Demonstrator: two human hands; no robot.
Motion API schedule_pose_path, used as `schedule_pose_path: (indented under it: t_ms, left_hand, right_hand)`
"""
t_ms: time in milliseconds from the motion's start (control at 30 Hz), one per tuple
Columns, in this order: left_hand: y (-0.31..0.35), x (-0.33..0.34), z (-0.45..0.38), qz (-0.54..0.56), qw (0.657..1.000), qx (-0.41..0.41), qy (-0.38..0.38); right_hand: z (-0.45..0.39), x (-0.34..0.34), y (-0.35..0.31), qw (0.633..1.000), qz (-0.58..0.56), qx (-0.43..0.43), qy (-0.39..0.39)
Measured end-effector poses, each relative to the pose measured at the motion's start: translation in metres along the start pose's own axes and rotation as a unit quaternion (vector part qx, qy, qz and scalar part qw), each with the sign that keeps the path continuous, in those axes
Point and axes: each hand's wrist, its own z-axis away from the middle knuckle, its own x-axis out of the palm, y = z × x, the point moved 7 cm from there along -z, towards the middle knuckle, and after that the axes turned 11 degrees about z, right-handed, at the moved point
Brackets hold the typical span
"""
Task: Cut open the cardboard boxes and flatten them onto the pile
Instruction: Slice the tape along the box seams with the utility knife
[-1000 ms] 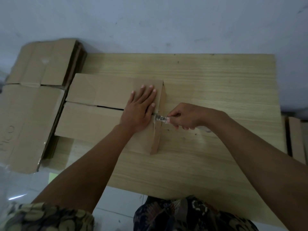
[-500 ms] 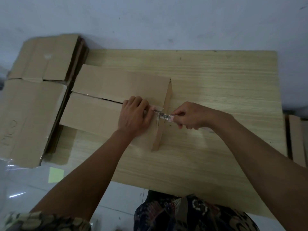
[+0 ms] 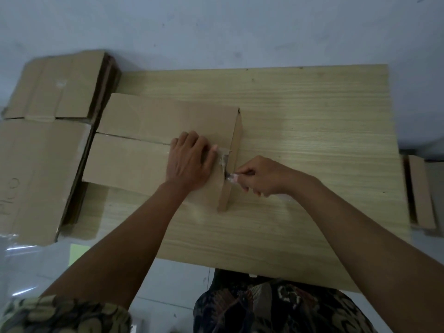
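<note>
Down on the pale wood-grain tabletop (image 3: 312,145), a plain brown cardboard box (image 3: 144,140) is lying low and flat-topped, its left end overhanging the table's left edge toward the pile. Its top is showing two long flaps meeting at a dark seam that is running left to right, and the seam is gaping slightly along its left stretch. A strip of clear shiny tape (image 3: 224,158) is wrinkling over the seam at the right end and folding down over the box's narrow right side panel, which is standing upright and facing the camera's right. The cardboard is looking smooth and unprinted, with faint creases on the far flap.

The left hand (image 3: 189,162) is resting on the box top beside the tape, its fingers curled under and its knuckles pressing on the cardboard; whether they are gripping anything I cannot tell. The right hand (image 3: 262,175) is pinching a small cutter with a clear handle (image 3: 231,176), whose tip is touching the upper edge of the right side panel, just below the tape.

Off the table's left side, a pile of flattened brown cardboard sheets (image 3: 43,150) is lying just beside the box, with faint lettering on its near sheet. Past the table's right edge, more brown cardboard (image 3: 421,191) is standing on edge. Patterned dark fabric clothing (image 3: 276,308) is filling the bottom of the view.
</note>
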Motion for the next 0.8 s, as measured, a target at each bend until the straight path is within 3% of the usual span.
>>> schedule_pose_path:
  t_ms: [67, 133, 233, 333, 500, 600, 700, 767, 800]
  left_hand:
    - [0.001, -0.009, -0.002, 0.005, 0.999, 0.016, 0.030]
    - [0.003, -0.014, -0.004, 0.008, 0.998, 0.023, 0.053]
    - [0.007, -0.019, -0.003, 0.009, 0.997, 0.023, 0.068]
    - [0.014, -0.024, -0.002, 0.015, 0.996, 0.027, 0.083]
    - [0.024, -0.043, 0.013, 0.028, 0.992, 0.038, 0.119]
    - [0.028, -0.057, 0.026, 0.038, 0.989, 0.045, 0.137]
    - [0.030, -0.072, 0.041, 0.063, 0.985, 0.045, 0.157]
    - [0.030, -0.077, 0.048, 0.079, 0.984, 0.034, 0.158]
    - [0.029, -0.080, 0.052, 0.084, 0.983, 0.025, 0.160]
  right_hand:
    - [0.013, -0.006, 0.016, 0.998, -0.057, 0.007, 0.027]
    - [0.025, -0.020, 0.046, 0.983, -0.115, 0.054, 0.130]
    - [0.025, -0.023, 0.072, 0.959, -0.074, 0.103, 0.254]
    - [0.010, -0.003, 0.079, 0.960, 0.049, 0.122, 0.248]
    - [0.007, 0.013, 0.077, 0.920, 0.228, 0.171, 0.268]
    - [0.011, 0.004, 0.064, 0.905, 0.216, 0.183, 0.316]
    - [0.021, -0.025, 0.013, 0.855, 0.151, 0.031, 0.495]
    - [0.016, -0.036, -0.033, 0.827, 0.184, -0.112, 0.520]
    - [0.007, -0.036, -0.055, 0.831, 0.217, -0.163, 0.486]
